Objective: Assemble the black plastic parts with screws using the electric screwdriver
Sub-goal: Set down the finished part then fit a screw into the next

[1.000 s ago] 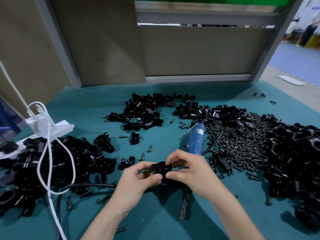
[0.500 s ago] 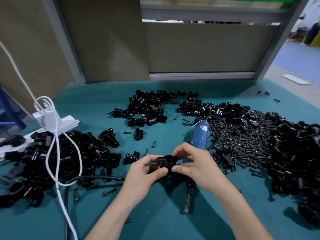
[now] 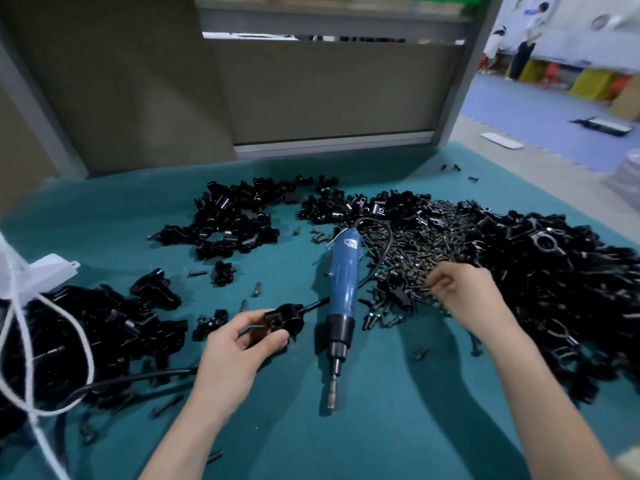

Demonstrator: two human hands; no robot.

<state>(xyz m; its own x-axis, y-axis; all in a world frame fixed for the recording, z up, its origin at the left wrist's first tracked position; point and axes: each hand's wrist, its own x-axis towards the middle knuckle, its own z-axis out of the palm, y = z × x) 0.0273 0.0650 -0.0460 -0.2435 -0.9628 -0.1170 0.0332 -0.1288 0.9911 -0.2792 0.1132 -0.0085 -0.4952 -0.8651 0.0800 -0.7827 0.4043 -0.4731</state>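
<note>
My left hand (image 3: 239,344) grips a black plastic part (image 3: 284,317) just above the green mat, left of the blue electric screwdriver (image 3: 343,292). The screwdriver lies on the mat with its bit pointing toward me. My right hand (image 3: 464,292) is over the pile of dark screws (image 3: 415,258) to the right of the screwdriver, its fingers curled down into the screws. Whether a screw is pinched between them cannot be made out.
Heaps of black plastic parts lie at the far centre (image 3: 235,220), the left (image 3: 86,334) and the right (image 3: 561,282). A white power strip (image 3: 45,275) with white cords sits at the left edge. A black cable (image 3: 138,379) runs under my left wrist. Loose screws dot the mat.
My right hand has let go of the black part and moved right onto the screw pile. My left hand alone now holds the part, shifted slightly left. The screwdriver is uncovered.
</note>
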